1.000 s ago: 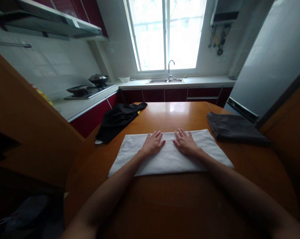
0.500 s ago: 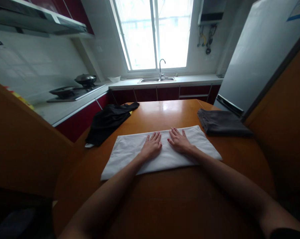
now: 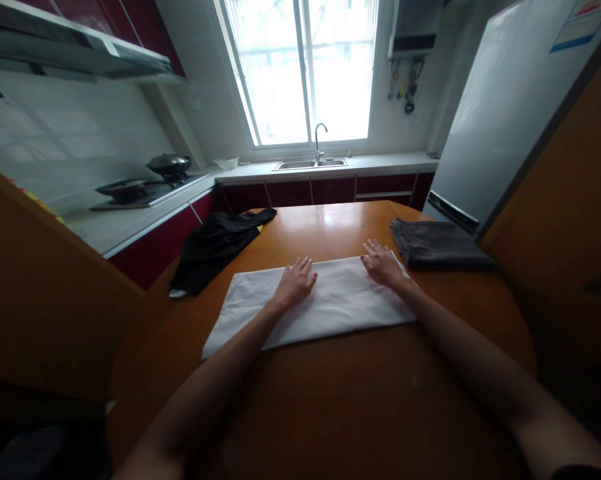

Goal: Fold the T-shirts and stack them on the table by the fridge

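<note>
A white folded cloth (image 3: pixel 338 300) lies flat as a wide strip on the wooden table (image 3: pixel 325 393). Over its left-middle part is my left hand (image 3: pixel 295 285), palm down with the fingers stretched out. My right hand (image 3: pixel 383 265) is at the cloth's right part, near the far edge, its fingers extended and slightly spread. Neither hand grips the fabric. Whether the palms press on it or hover just above is hard to tell. My right forearm covers the cloth's right end.
A black garment (image 3: pixel 218 247) lies loosely at the table's left. On the right sits a folded dark grey cloth (image 3: pixel 438 245), close to the white one. Beyond the table are a counter with a sink (image 3: pixel 310 164), a stove with pans (image 3: pixel 168 165) and a fridge (image 3: pixel 495 113).
My right hand has moved right along the white cloth, away from my left hand. My left hand has shifted slightly left and toward the far edge. The view has turned a little.
</note>
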### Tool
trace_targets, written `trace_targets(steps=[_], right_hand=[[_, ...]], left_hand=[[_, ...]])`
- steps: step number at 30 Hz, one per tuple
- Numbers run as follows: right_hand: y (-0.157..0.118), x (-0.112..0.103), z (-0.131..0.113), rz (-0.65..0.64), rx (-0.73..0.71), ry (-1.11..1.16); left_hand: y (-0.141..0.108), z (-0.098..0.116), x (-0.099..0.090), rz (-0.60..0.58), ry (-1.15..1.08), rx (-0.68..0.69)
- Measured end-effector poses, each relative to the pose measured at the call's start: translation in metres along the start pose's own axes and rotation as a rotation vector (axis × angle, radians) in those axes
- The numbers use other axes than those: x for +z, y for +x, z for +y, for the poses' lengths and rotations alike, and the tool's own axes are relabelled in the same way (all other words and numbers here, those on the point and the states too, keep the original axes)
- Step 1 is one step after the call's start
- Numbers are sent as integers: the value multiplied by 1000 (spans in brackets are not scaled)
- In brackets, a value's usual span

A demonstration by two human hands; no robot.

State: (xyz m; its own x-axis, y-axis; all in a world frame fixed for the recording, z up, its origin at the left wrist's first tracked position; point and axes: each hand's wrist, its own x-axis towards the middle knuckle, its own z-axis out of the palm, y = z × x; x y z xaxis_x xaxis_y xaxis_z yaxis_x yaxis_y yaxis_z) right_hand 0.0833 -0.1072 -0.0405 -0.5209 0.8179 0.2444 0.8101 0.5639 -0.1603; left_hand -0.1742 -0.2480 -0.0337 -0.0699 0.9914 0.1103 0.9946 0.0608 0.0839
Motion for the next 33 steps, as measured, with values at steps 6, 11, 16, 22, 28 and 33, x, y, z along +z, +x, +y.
trace_targets(steps=[6,11,16,22,28,33], right_hand=[[-2,5,-19,-217,-49,58],[0,2,-13,-234,-39,75],[-6,-4,-28,-139,-10,61],[-29,-3,-78,-96,-172,114],[-50,0,-95,-121,-158,140],[-82,-1,-104,-119,-225,155]], left_hand=[[0,-18,3,-20,37,-44],[1,-18,8,-15,26,-58],[-1,-13,1,21,39,-58],[-16,24,4,3,11,156],[-26,36,18,-29,-15,185],[-26,34,16,-32,-21,182]])
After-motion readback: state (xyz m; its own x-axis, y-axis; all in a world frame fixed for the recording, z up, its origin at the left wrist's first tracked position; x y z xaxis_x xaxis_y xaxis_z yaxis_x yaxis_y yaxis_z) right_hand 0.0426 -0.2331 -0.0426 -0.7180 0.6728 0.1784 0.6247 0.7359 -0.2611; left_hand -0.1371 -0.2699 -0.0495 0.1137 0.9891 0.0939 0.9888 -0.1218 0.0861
